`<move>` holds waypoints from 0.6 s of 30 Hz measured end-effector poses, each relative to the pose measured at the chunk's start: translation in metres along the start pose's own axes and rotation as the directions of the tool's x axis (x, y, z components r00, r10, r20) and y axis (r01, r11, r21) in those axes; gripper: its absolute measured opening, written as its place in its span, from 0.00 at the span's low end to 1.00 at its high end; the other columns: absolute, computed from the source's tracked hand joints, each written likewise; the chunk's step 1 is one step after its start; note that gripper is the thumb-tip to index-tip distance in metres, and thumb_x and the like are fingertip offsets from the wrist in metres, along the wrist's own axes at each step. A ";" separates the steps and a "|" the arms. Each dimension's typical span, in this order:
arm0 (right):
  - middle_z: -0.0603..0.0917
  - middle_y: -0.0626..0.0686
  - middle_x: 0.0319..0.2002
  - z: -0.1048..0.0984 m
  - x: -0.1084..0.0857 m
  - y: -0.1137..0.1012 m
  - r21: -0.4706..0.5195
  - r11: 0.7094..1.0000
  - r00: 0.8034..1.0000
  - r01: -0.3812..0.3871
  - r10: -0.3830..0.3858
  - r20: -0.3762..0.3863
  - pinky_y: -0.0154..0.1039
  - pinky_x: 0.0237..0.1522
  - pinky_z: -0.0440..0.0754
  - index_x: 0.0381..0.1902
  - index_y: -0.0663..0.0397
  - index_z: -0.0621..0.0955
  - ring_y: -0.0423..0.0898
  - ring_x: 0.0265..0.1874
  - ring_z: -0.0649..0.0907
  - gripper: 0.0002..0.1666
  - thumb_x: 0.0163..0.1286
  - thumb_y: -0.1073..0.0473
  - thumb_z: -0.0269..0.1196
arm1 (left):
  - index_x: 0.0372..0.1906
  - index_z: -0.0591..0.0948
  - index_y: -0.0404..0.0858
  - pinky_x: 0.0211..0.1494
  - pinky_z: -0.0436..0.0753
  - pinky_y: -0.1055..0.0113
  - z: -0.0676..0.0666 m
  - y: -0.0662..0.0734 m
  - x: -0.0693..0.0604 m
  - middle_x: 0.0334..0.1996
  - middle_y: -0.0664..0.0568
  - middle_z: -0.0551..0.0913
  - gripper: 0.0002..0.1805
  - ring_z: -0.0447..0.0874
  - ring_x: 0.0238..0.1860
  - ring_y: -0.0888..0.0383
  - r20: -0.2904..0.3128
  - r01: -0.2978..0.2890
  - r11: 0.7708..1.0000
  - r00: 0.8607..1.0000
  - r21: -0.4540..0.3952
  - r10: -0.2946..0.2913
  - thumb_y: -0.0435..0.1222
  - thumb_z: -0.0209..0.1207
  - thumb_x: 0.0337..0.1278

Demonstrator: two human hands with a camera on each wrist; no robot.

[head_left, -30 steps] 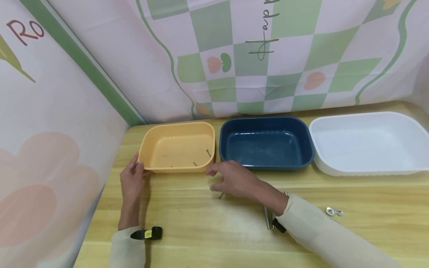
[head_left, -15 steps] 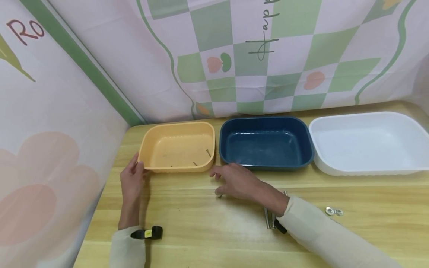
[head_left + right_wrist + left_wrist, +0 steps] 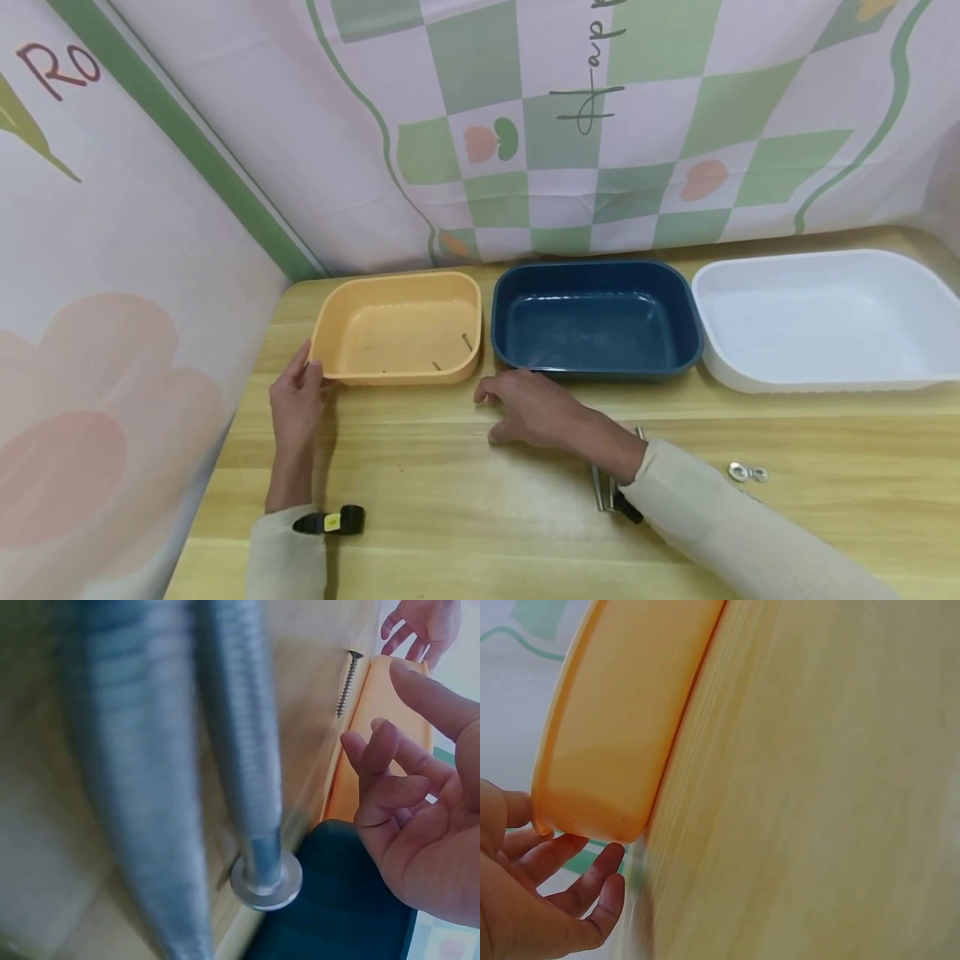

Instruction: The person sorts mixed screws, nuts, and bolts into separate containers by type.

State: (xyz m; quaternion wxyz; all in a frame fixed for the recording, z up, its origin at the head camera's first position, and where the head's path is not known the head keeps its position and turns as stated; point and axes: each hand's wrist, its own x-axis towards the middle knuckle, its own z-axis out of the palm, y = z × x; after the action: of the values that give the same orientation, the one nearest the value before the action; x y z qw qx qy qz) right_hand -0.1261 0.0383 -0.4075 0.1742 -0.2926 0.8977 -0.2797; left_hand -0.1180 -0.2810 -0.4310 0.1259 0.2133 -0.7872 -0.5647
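Observation:
My left hand [image 3: 295, 408] holds the front left corner of the yellow tray [image 3: 397, 380], thumb at the rim and fingers against the outer wall, as the left wrist view shows. Small screws [image 3: 467, 342] lie inside that tray. My right hand [image 3: 534, 410] hovers over the table just before the dark blue tray [image 3: 596, 372], its fingers bent loosely with nothing between them. A single screw [image 3: 349, 684] lies on the wood near the right fingertips in the right wrist view; the hand hides it in the head view.
Long metal bolts [image 3: 597, 487] lie partly under my right forearm, looming blurred in the right wrist view. Farther right are washer-like metal pieces [image 3: 738, 472]. A white tray [image 3: 825, 387] stands beside the dark blue one. Patterned cloth [image 3: 562, 200] hangs behind the trays.
My right hand has shifted slightly right and toward me, covering the screw that was visible under it in the head view. The left hand has stayed on the yellow tray.

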 end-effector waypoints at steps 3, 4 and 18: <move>0.82 0.48 0.40 0.001 0.000 0.001 0.003 1.000 1.000 -0.009 0.009 0.013 0.43 0.47 0.78 0.48 0.53 0.84 0.45 0.42 0.79 0.23 0.54 0.59 0.78 | 0.73 0.69 0.45 0.32 0.76 0.76 0.000 0.000 0.000 0.53 0.37 0.83 0.24 0.86 0.38 0.60 0.000 -0.001 1.000 1.000 -0.002 0.001 0.36 0.49 0.76; 0.82 0.48 0.40 0.002 0.000 0.001 0.004 1.000 1.000 -0.009 0.009 0.014 0.43 0.47 0.78 0.48 0.52 0.84 0.45 0.42 0.79 0.23 0.53 0.59 0.78 | 0.73 0.69 0.45 0.32 0.76 0.76 0.000 -0.001 0.000 0.53 0.37 0.83 0.24 0.86 0.38 0.60 0.000 0.000 1.000 1.000 -0.003 0.000 0.36 0.49 0.76; 0.80 0.47 0.40 0.005 -0.002 0.006 0.011 1.000 1.000 0.026 -0.026 0.009 0.43 0.46 0.78 0.43 0.52 0.85 0.45 0.42 0.78 0.19 0.54 0.62 0.78 | 0.73 0.69 0.44 0.32 0.77 0.76 -0.001 -0.002 -0.001 0.52 0.35 0.83 0.24 0.86 0.39 0.58 0.012 -0.015 1.000 1.000 -0.004 0.015 0.37 0.49 0.77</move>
State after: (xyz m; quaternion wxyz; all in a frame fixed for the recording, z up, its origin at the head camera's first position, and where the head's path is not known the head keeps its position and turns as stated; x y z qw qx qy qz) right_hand -0.1245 0.0418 -0.4152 0.1763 -0.3047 0.8914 -0.2854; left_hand -0.1168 -0.2818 -0.4323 0.1261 0.2038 -0.7885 -0.5664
